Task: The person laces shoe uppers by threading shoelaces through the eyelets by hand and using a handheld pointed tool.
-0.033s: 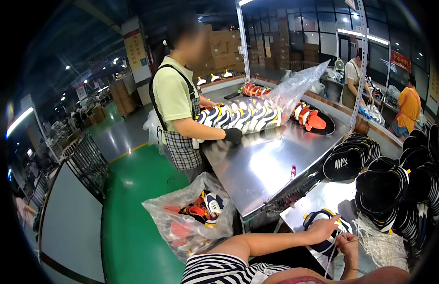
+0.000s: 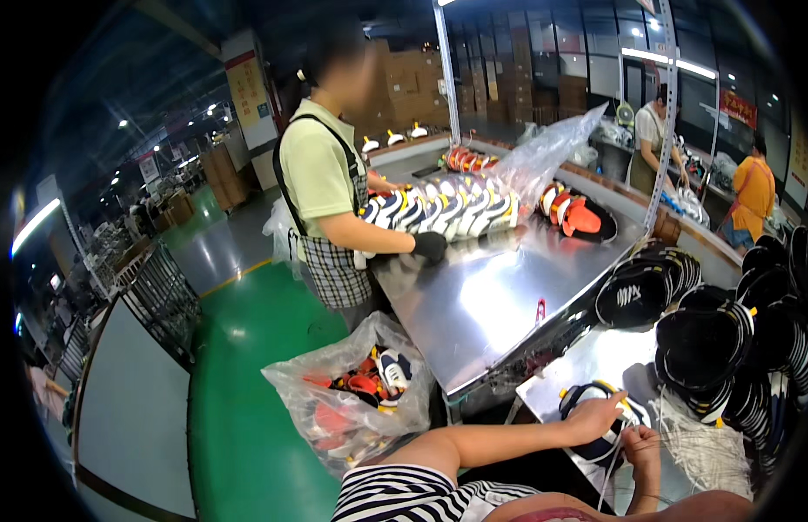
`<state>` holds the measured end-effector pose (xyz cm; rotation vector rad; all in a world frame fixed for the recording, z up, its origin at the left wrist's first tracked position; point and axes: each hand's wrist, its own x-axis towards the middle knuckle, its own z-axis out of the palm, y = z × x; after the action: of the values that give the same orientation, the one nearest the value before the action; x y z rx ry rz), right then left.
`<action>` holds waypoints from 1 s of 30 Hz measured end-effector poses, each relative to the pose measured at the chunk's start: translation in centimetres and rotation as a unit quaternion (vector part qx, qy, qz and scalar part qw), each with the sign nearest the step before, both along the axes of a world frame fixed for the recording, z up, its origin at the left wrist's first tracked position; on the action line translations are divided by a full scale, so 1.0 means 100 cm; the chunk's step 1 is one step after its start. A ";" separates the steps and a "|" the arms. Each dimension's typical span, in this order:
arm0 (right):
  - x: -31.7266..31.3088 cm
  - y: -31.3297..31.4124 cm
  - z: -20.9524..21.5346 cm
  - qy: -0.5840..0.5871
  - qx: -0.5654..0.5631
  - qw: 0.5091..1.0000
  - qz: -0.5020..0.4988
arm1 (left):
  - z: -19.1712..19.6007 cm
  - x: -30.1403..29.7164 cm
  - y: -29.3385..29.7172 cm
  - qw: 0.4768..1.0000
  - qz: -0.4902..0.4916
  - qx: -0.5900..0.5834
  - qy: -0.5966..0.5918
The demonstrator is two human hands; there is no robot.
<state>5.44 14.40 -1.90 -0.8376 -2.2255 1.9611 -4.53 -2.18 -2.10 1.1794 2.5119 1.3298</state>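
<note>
A black shoe upper (image 2: 576, 397) with white and yellow trim lies on the steel worktop (image 2: 595, 352) in front of me. My left hand (image 2: 597, 416) grips its top and holds it down. Just right of it, my right hand (image 2: 640, 445) pinches a thin white lace (image 2: 609, 480) that hangs from the upper. Beside my right hand lies a loose bundle of white laces (image 2: 708, 445).
Stacks of black shoe uppers (image 2: 708, 344) fill the right side. Across the long steel table (image 2: 473, 304), a co-worker (image 2: 325, 187) in a checked apron and black glove handles a row of striped uppers (image 2: 447, 210). A plastic bag of shoe parts (image 2: 352, 402) sits on the green floor.
</note>
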 end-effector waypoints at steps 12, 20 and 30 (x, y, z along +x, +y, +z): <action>0.078 -0.054 0.006 0.075 -0.195 0.978 0.022 | 0.036 0.051 -0.052 0.997 -0.042 0.021 0.055; 0.142 -0.086 -0.005 0.013 -0.130 0.990 0.048 | -0.001 0.057 -0.049 0.992 -0.014 -0.092 -0.083; 0.186 -0.064 0.001 0.080 0.125 0.986 -0.070 | 0.025 0.118 -0.017 0.991 -0.048 0.002 -0.121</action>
<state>24.03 8.02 -1.81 -0.7506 -2.1927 1.5867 7.30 -3.85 0.37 1.0519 2.2570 1.3631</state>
